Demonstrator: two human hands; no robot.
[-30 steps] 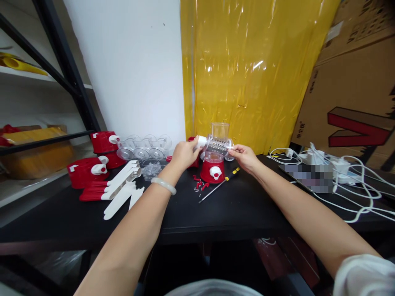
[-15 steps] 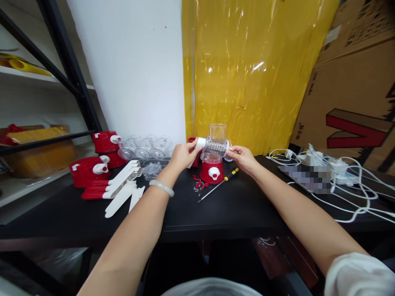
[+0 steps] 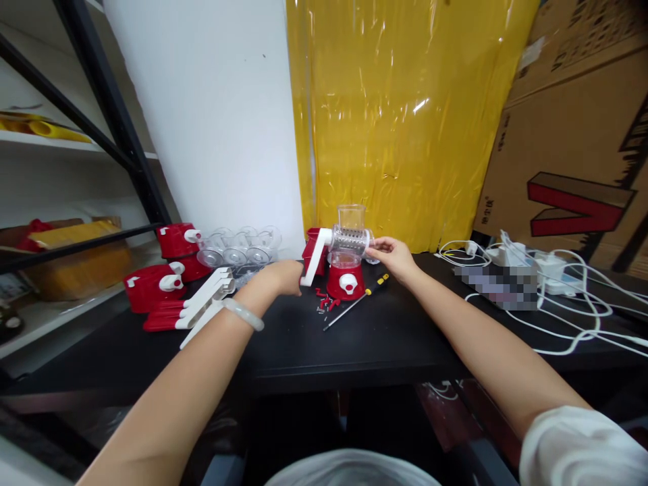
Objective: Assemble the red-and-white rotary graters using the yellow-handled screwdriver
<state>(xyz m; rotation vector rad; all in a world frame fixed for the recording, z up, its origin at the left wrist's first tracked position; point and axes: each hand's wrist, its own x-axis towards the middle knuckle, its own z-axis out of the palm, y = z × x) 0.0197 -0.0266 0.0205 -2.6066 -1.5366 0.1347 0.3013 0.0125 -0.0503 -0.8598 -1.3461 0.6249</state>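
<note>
A rotary drum grater stands on the black table, with a red base, a clear housing with a square chute and a metal grating drum lying inside. From the drum's left end a white crank handle slants down to my left hand, which is closed around its lower end; the grip is mostly hidden by my fingers. At the opposite end, my right hand pinches the drum's white rim with thumb and fingertips. A screwdriver with a yellow-and-black handle lies before the base, near small red parts and screws.
On the left are red grater bases, white crank handles with red grips and clear housings. To the right lie tangled white cables and a blurred flat device. A large cardboard box leans behind.
My left hand has moved from the drum's white left end down and left onto the crank's lower end. The crank arm now shows. My right hand stays at the drum's right rim.
</note>
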